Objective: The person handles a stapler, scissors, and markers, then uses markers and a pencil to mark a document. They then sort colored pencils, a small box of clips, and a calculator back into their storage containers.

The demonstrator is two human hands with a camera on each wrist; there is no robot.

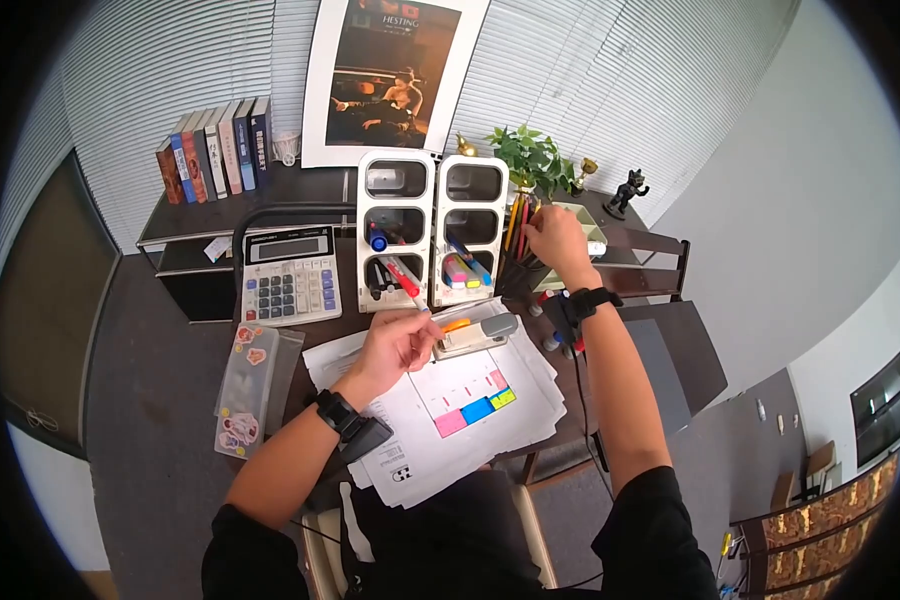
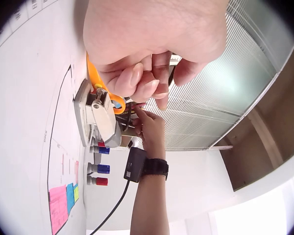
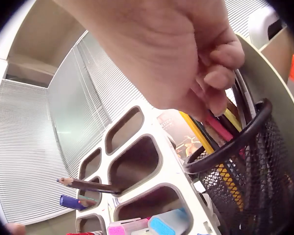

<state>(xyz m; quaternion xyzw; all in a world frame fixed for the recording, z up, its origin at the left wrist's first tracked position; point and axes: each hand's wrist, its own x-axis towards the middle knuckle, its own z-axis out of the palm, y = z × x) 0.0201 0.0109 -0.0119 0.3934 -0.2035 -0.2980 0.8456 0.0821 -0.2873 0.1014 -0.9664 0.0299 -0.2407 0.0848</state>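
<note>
My right hand [image 1: 560,243] is over the black mesh pen cup [image 3: 264,171], its fingertips pinching the top of a red pencil [image 3: 221,128] that stands among yellow and dark ones. Loosely curled, my left hand [image 1: 395,350] hovers over the papers [image 1: 400,450] beside the stapler [image 1: 475,336]; nothing shows in its grip. A red-capped marker [image 1: 405,282] leans out of the white organizer [image 1: 434,200] just beyond its fingertips. Orange-handled scissors [image 2: 118,104] lie by the stapler. Highlighters [image 3: 169,221] and a brown pencil [image 3: 90,185] stick out of the organizer.
A calculator [image 1: 290,275] and a sticker-covered clear case [image 1: 240,400] lie left of the papers. Red and blue markers [image 2: 102,169] are right of the stapler. Behind the cup are a green plant [image 1: 530,155] and a pale green organizer [image 1: 582,218].
</note>
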